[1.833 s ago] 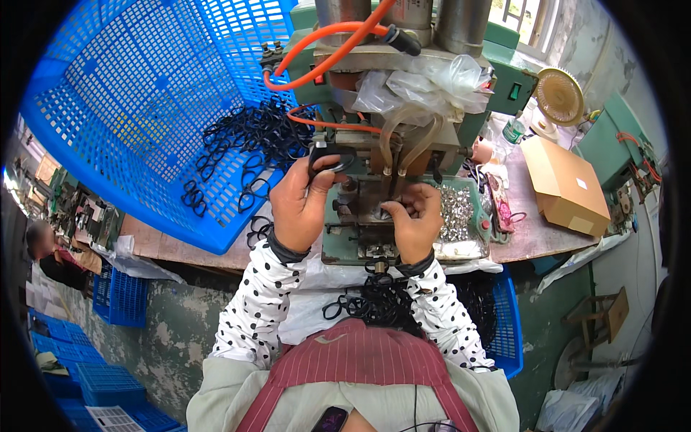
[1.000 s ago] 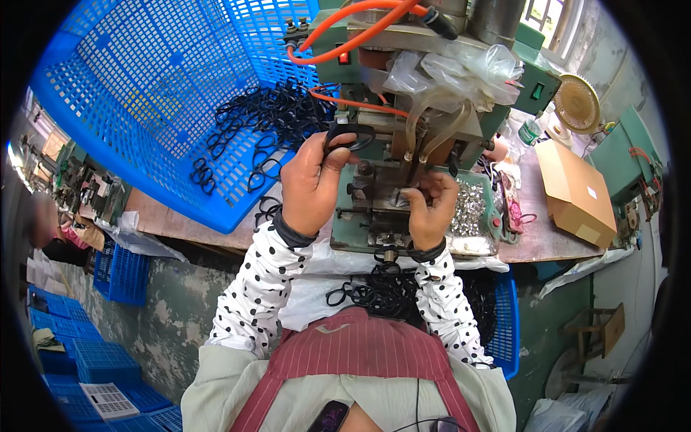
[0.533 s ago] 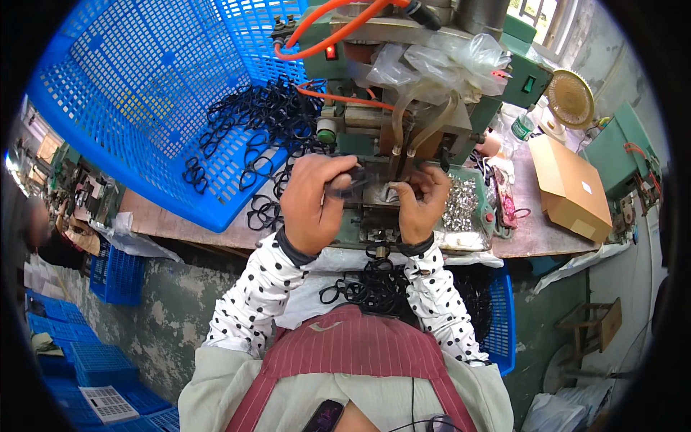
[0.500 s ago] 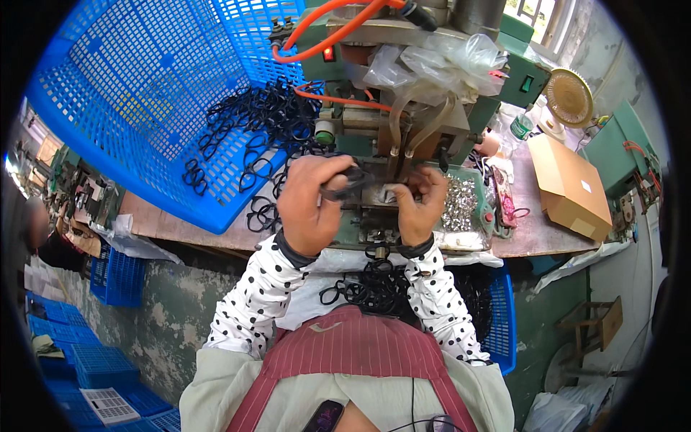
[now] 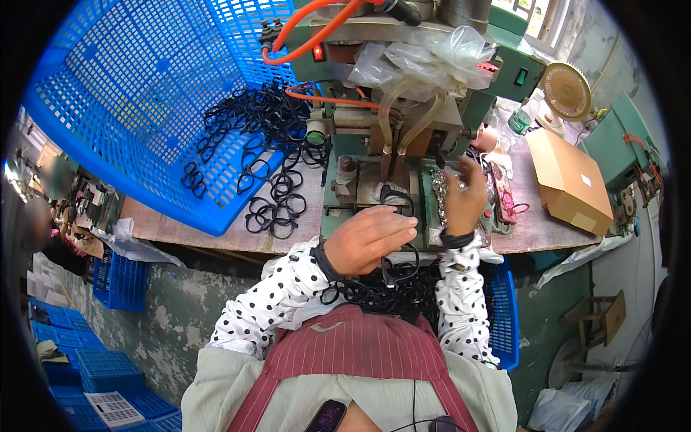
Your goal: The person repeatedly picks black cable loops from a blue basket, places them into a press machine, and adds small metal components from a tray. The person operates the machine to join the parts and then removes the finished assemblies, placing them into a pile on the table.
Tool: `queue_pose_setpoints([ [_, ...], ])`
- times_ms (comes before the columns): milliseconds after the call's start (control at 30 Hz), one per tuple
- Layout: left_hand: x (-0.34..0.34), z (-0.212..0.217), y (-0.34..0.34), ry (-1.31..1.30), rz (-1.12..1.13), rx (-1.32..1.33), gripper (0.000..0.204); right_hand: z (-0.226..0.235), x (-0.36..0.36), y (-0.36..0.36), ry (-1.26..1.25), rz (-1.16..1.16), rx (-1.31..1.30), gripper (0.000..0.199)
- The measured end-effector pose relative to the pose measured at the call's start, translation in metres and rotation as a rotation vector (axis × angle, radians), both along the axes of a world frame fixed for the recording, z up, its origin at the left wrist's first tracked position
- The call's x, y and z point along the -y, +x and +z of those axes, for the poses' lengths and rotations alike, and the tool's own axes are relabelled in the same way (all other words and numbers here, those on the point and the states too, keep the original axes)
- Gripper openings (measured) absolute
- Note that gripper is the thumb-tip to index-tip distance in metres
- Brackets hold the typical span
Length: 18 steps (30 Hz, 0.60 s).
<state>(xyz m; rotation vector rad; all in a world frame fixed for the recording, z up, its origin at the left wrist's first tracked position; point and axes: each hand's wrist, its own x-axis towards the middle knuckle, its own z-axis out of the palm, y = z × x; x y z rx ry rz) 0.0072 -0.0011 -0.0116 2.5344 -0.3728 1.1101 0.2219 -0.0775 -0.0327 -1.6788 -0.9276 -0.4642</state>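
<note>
The sleeves are white with black polka dots, and the apron at lower centre is maroon with skinny pale pinstripes. Huge basket upper left is bright blue, loops in it black. Machine panels up top are green, hose orange, box at right tan.

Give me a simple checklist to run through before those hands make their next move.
1. Machine light: ok, the red switch glows.
2. Left hand clear of the tubes: ok, it lies nearer the person than the ends of the clear tubes.
3. Left hand's grip: cannot tell; a black loop shows at its fingers, but the hold is hidden.
4. Right hand at the shiny metal pieces: ok, it is over or beside them.
5. Piece in the right hand: cannot tell, its fingers are blurred.
6. Black loops available: ok, a heap lies in the blue basket.
</note>
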Motion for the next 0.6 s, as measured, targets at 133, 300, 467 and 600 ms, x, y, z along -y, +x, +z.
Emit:
queue_pose_setpoints([
  [133,-0.007,0.000,0.000,-0.009,-0.050,-0.038,0.054,-0.055,0.030,0.065,-0.374,-0.211,-0.285,0.032],
  [300,-0.007,-0.001,-0.002,-0.015,-0.038,-0.042,0.054,-0.055,0.022,0.035,-0.659,-0.278,0.328,0.031],
  [467,-0.005,-0.002,-0.003,-0.044,-0.058,-0.026,0.051,-0.074,0.018,0.047,-0.505,-0.257,0.278,0.015],
  [600,0.001,-0.006,-0.002,-0.050,0.006,0.008,0.051,-0.059,0.019,0.037,-0.348,-0.237,0.283,0.008],
])
